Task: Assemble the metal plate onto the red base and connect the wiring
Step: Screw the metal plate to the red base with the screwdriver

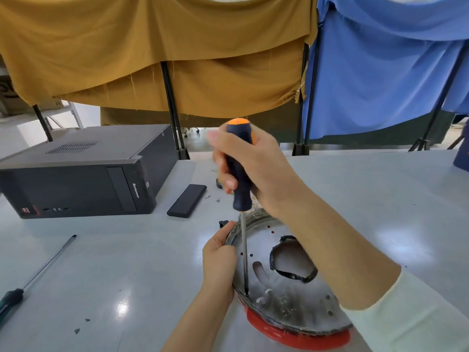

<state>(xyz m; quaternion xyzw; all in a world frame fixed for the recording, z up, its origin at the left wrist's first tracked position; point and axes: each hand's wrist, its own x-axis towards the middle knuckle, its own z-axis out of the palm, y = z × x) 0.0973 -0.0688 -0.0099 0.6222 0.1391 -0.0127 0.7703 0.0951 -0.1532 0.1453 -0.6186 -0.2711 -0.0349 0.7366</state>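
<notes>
Resting on the red base (pixel 299 337) at the bench's (pixel 127 275) near edge, the metal plate (pixel 291 308) is gripped at its rim by my left hand (pixel 219 260). My right hand (pixel 253 168) grasps the screwdriver (pixel 241 179) upright, tip on the plate. Beyond, a black computer case (pixel 83 171).

Grey surface (pixel 106 262), carrying: black computer tower (pixel 83 171) on its side; black slab case (pixel 187 200); second screwdriver (pixel 33 278); loose screws (pixel 212 198); red base (pixel 299 336) bearing metal plate (pixel 291 306).
</notes>
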